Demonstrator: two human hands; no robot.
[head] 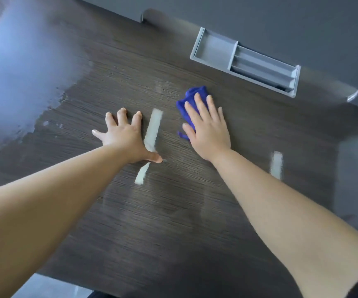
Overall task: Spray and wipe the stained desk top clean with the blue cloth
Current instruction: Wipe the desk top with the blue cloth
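Two hands were out on the desk top (195, 211), and only one blue cloth (192, 102) was in play. The right hand (208, 130) was laid flat on it, fingers (200, 104) stretched out and close together, pressing rather than gripping; the bunched cloth was poking out past the fingertips toward 11 o'clock and out beside the thumb at 9. The left hand (126, 134) was spread wide and planted bare on the wood, nothing held, probably just for bracing.

Three pale streaks could be counted: a long one (153, 130) between the hands, a short one (142, 174) just below the left thumb, and another (276, 164) off at 4 o'clock from the right hand. The long one was lying at 9 o'clock from the cloth, its axis running roughly 12 to 6, so a sideways pass would be crossing it. The right hand was clearly the nearer one for that.

One grey recessed tray (244, 61) was set in at 1 o'clock. No spray bottle was visible. A pale sheen (23, 82), glare or wet, couldn't be told, covered the far left.
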